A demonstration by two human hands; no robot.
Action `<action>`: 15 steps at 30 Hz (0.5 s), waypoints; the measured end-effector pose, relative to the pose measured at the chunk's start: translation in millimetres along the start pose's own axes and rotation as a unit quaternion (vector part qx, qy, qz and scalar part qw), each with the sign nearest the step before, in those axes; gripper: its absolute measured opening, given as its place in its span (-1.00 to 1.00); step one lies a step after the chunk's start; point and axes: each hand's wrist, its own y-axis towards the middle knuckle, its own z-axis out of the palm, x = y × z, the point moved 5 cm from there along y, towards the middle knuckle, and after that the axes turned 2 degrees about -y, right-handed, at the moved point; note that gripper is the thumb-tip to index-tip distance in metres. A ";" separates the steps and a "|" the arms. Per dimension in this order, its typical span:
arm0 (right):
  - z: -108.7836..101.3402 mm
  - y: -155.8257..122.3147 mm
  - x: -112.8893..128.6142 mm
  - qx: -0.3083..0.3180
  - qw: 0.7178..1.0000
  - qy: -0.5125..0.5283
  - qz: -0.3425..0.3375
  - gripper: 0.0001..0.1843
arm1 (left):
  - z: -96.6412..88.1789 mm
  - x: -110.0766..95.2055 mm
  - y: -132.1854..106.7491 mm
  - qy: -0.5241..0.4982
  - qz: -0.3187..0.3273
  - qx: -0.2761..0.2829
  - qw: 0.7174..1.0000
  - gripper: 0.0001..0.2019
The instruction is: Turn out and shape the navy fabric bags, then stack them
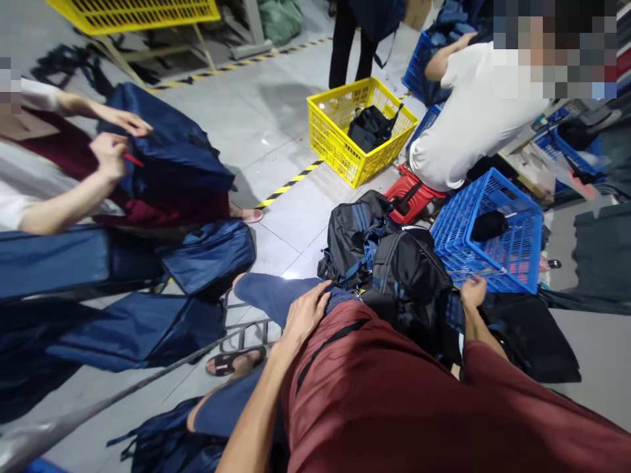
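My left hand (306,310) lies open on my own thigh, its fingers stretched over the blue shorts (276,297) beside the hem of my dark red top. Out to the right, my right hand (473,292) is closed, with curled fingers, just below the corner of a blue crate (535,263). Whatever it may hold is too small or hidden to make out. Below and beside that hand are black backpacks with blue straps, one large backpack (409,266) and another backpack (352,230) farther off. A small black item (490,226) rests inside the blue crate.
At left a co-worker's hands (116,141) work on a navy bag (162,144). More navy bags (133,328) lie near a metal rail (148,378). A yellow crate (320,135) holds black items. A person in a white shirt (473,112) sits on a red stool (411,197).
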 end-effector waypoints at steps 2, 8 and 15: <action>23.1 30.8 48.8 0.018 0.998 0.009 -0.053 -0.37 | 4.6 1.8 -6.3 -0.026 -0.004 -0.030 0.999 -0.53; 84.1 57.5 175.8 0.231 0.950 -0.067 -0.199 0.19 | 13.5 16.0 -26.5 -0.098 -0.046 -0.085 0.990 -0.52; 56.3 58.1 184.3 0.262 0.952 0.005 -0.160 -0.75 | -2.5 48.3 -41.3 -0.144 -0.104 -0.087 0.980 -0.51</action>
